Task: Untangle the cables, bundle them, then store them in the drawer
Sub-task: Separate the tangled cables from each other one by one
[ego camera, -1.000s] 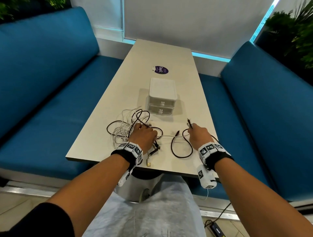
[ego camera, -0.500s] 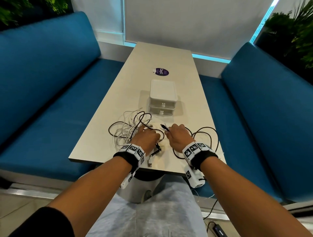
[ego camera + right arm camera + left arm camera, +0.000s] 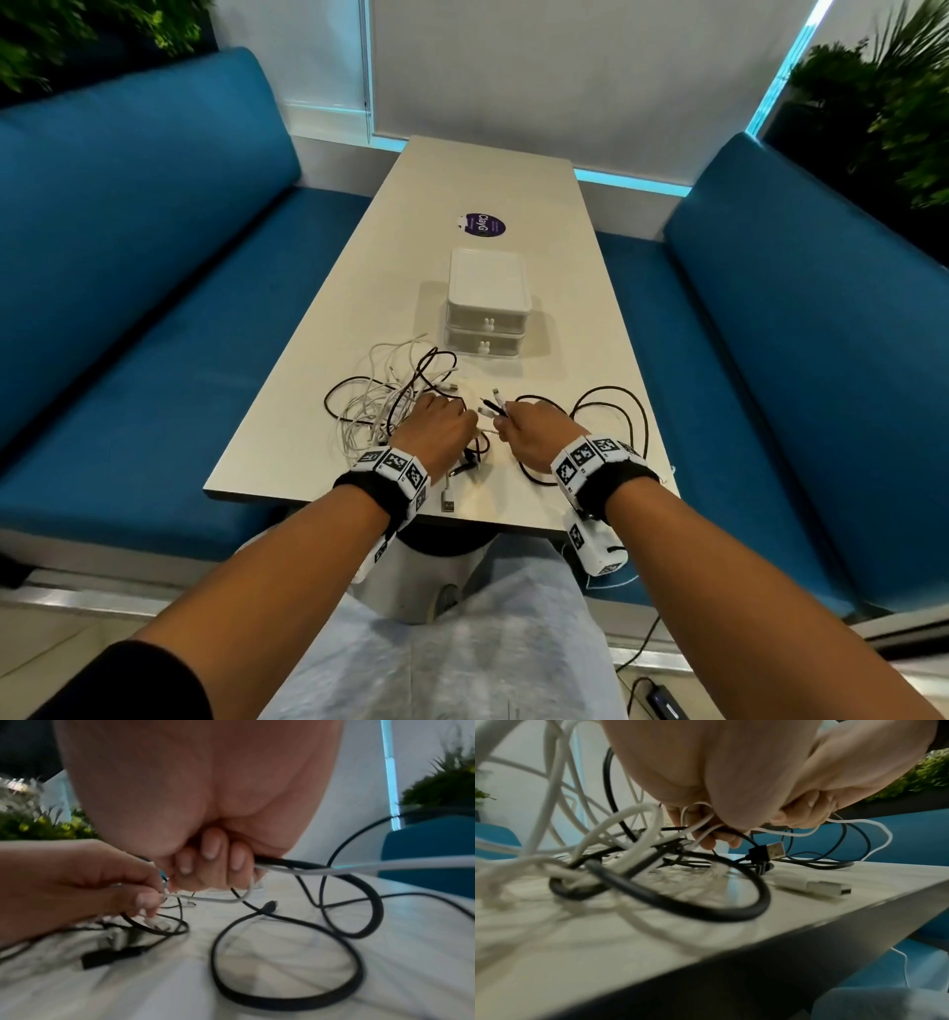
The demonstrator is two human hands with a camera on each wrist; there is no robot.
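Step in hand is judged to be untangling; no bundle is formed, and both drawers of the white drawer unit (image 3: 487,313) are seen closed, just beyond the cables on the table (image 3: 513,169).

A black cable (image 3: 308,865) and a white cable (image 3: 385,867) are gripped together in the curled fingers of the right hand (image 3: 534,437), plug ends protruding toward the drawer unit. The black cable's freed loops (image 3: 611,426) lie on the table to the right.

A thin white strand (image 3: 205,899) is pinched by the left hand (image 3: 436,429) at the edge of the tangle (image 3: 390,395) (mixed white and black, to the left). The strand runs between the two hands.

Two USB plugs (image 3: 777,850) are noted near the front edge.

Next move, as judged: the white cable is to be drawn clear of the tangle slowly while the pile is held down, or the knot may tighten.
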